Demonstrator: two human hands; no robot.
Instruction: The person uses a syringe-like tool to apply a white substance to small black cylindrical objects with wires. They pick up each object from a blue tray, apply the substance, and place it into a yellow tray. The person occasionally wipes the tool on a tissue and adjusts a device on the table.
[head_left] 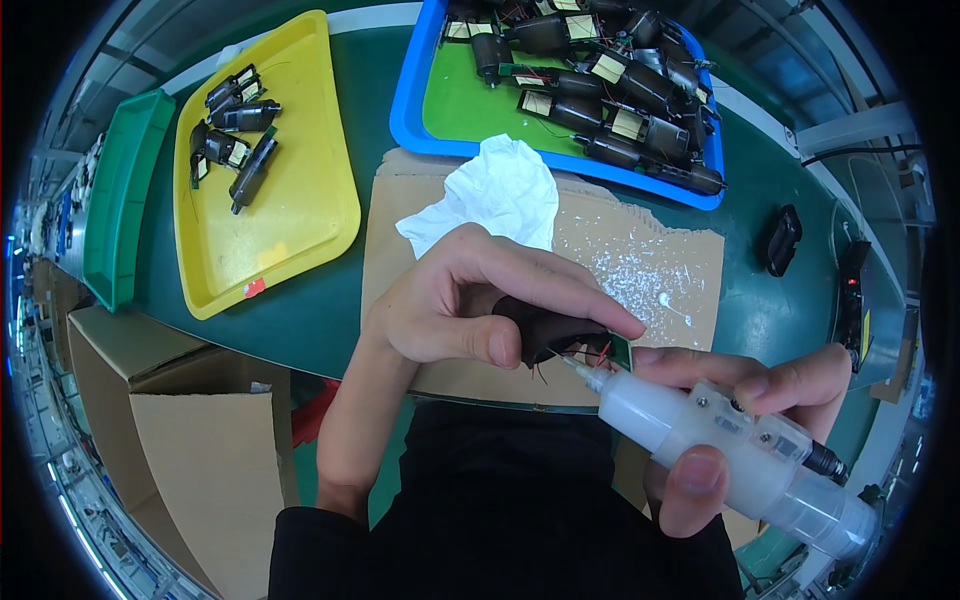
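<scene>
My left hand [470, 300] grips a small black motor part [545, 328] with thin red and black wires hanging from it. My right hand [740, 420] holds a translucent white glue syringe [720, 435]. Its fine nozzle tip touches the part's end near a small green board. Both hands hover over a brown cardboard sheet [660, 250] spattered with white glue drops.
A crumpled white cloth [500, 190] lies on the cardboard. A yellow tray [300, 210] at left holds several black motor parts; a blue tray [410, 100] behind holds many more. A green bin [120, 190] sits far left, cardboard boxes [190, 430] lower left, a black device [780, 240] at right.
</scene>
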